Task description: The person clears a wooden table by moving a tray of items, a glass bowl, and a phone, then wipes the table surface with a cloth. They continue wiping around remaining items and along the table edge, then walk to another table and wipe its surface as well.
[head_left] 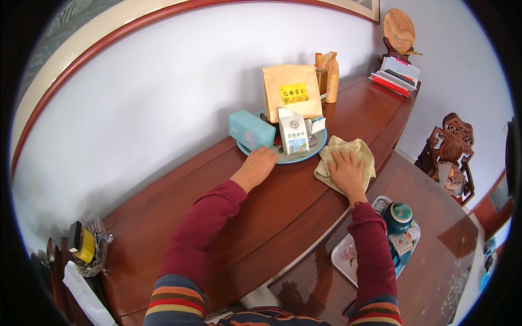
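My right hand (pixel 349 170) lies flat, fingers spread, on a crumpled beige cloth (pixel 365 153) on the long brown wooden table (pixel 228 195). At the near rim of a round blue tray (pixel 301 159) rests my left hand (pixel 260 164), its fingertips beside a light-blue box (pixel 252 129); whether they grip the rim cannot be told. The tray also bears a large kraft paper bag (pixel 293 81) with a yellow label, a small white packet (pixel 294 132) in front of it and a glass item partly hidden behind the packet.
Behind the tray stand a bottle (pixel 321 79) and a paper-wrapped bottle (pixel 332 83). Papers (pixel 393 77) and a round stone plaque (pixel 399 30) occupy the far end. A glass basket (pixel 96 244) sits at left. Lower right, a white tray (pixel 342 261) holds a green jar (pixel 397 218); a carved chair (pixel 450 146) stands beyond.
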`<state>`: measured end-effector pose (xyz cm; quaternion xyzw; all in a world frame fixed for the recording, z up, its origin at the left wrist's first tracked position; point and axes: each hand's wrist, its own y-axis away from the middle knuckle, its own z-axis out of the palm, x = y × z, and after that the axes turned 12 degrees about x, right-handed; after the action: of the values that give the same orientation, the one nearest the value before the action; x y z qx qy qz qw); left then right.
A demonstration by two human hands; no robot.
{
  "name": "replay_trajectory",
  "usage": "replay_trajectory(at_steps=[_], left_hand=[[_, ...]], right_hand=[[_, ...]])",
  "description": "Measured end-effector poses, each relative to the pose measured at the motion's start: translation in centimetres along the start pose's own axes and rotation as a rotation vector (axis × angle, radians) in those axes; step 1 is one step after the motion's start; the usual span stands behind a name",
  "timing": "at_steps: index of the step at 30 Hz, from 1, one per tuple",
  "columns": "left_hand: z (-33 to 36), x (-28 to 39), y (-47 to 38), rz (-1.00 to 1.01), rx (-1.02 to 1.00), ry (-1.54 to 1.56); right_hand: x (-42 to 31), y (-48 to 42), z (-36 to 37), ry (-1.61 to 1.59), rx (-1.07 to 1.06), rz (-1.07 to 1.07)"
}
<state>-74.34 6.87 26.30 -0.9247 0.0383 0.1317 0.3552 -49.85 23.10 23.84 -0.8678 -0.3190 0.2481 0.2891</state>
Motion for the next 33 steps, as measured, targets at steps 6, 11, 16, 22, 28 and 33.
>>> replay_trajectory(at_steps=[6,11,16,22,28,33], left_hand=[[-4.7,0.9,3.7,0.014,-0.112,0.043],[-9.8,2.3,8.5,0.028,-0.166,0.061],[-16.0,3.6,14.2,0.007,-0.216,0.046],[-23.0,5.9,20.2,-0.063,-0.296,0.010],[-28.0,8.4,24.9,-0.161,-0.340,-0.009],[-30.5,10.7,27.6,-0.251,-0.340,-0.018]], right_hand=[[0.0,0.1,0.1,-0.005,0.018,0.000],[-0.1,0.1,0.0,-0.028,0.020,-0.019],[0.1,0.1,0.0,-0.003,-0.029,-0.016],[-0.2,0.1,-0.7,0.022,-0.088,-0.031],[-0.3,-0.3,-0.9,0.027,-0.153,-0.110],[-4.6,-0.2,2.7,-0.098,-0.116,-0.477]])
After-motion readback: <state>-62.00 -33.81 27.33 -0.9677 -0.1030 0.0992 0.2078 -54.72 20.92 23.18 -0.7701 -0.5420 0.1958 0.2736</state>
